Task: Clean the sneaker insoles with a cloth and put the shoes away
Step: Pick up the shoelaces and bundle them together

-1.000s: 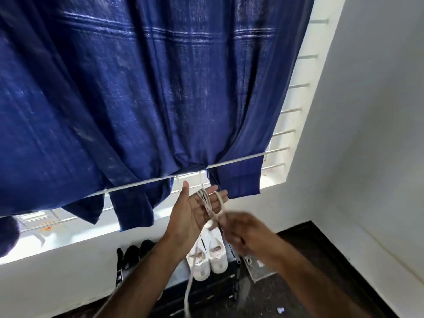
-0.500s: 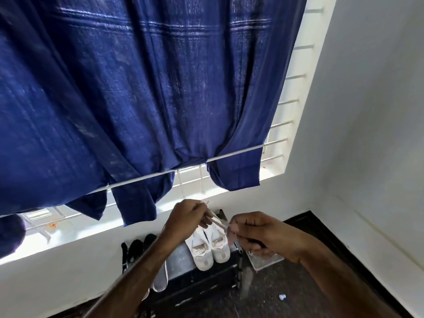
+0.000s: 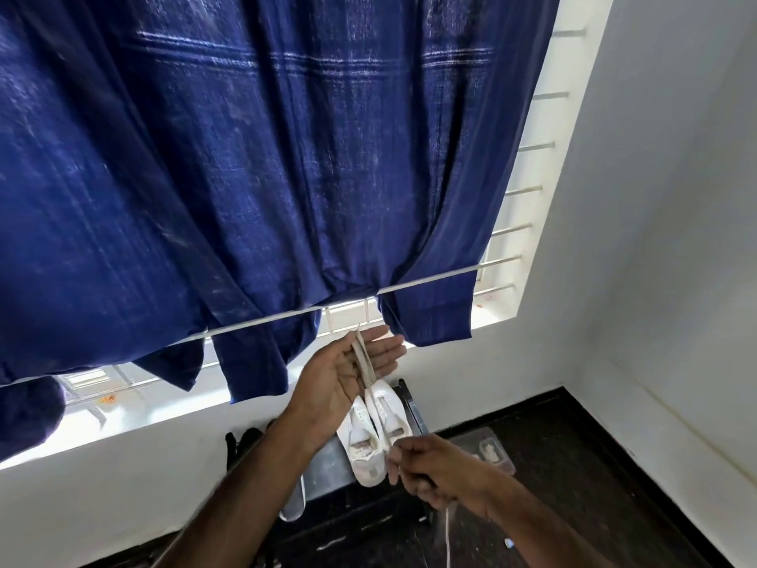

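A pair of white sneakers (image 3: 375, 434) lies side by side, toes toward me, on top of a dark shoe rack (image 3: 327, 473) under the window. My left hand (image 3: 348, 373) is raised above them, palm up, with a whitish shoelace (image 3: 364, 362) wound over its fingers. The lace runs down to my right hand (image 3: 434, 469), which pinches it in closed fingers low in front of the rack. A loose end (image 3: 447, 539) of the lace hangs below that hand.
A dark blue curtain (image 3: 266, 157) hangs over a barred window, tucked behind a white bar (image 3: 430, 278). Dark shoes (image 3: 245, 438) and a grey sole (image 3: 295, 502) sit at the rack's left. White walls meet a dark floor; a flat tray (image 3: 491, 448) lies right of the rack.
My left hand has opened and lifted with the lace over its fingers. My right hand has pulled down and away, stretching the lace between the two hands.
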`<state>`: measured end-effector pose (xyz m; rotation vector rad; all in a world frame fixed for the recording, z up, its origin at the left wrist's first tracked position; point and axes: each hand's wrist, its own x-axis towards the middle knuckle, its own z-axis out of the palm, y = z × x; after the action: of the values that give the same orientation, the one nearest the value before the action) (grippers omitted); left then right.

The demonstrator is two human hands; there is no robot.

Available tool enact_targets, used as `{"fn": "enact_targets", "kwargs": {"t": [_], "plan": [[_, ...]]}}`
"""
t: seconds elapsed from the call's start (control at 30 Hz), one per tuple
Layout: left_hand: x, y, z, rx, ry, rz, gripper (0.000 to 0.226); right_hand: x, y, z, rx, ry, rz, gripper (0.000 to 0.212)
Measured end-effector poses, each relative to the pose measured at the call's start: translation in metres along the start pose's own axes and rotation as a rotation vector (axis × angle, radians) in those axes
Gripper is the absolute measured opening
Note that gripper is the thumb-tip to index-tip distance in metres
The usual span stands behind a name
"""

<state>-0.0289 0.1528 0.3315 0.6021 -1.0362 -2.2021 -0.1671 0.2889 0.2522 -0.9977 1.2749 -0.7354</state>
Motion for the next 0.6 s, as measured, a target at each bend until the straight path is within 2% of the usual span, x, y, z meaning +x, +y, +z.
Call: {"fn": "enact_targets", "kwargs": {"t": [0.1,0.17,0.23,0.33,0.47,0.6], "plan": [[-0.013,-0.003,0.016,0.127,-0.119,-0.068,0.051,0.022,-0.003,-0.022,0.118,0.192,0.068,0.031],[-0.018,-0.009,0.019,0.266,-0.180,-0.124,0.057,0.026,-0.032,-0.045,0.136,0.312,0.026,0.030],[-0.017,-0.016,0.016,0.409,-0.208,-0.171,0.068,0.019,-0.072,-0.064,0.118,0.338,-0.088,0.033],[-0.009,-0.027,0.013,0.478,-0.138,-0.186,0.075,-0.004,-0.117,-0.071,0.071,0.298,-0.231,0.032],[0.001,-0.028,0.016,0.262,0.087,-0.060,0.066,-0.022,-0.112,-0.040,0.124,0.195,-0.284,0.026],[0.000,-0.006,0.016,-0.060,0.077,0.023,0.067,-0.013,-0.039,-0.013,0.243,0.013,-0.124,0.025]]}}
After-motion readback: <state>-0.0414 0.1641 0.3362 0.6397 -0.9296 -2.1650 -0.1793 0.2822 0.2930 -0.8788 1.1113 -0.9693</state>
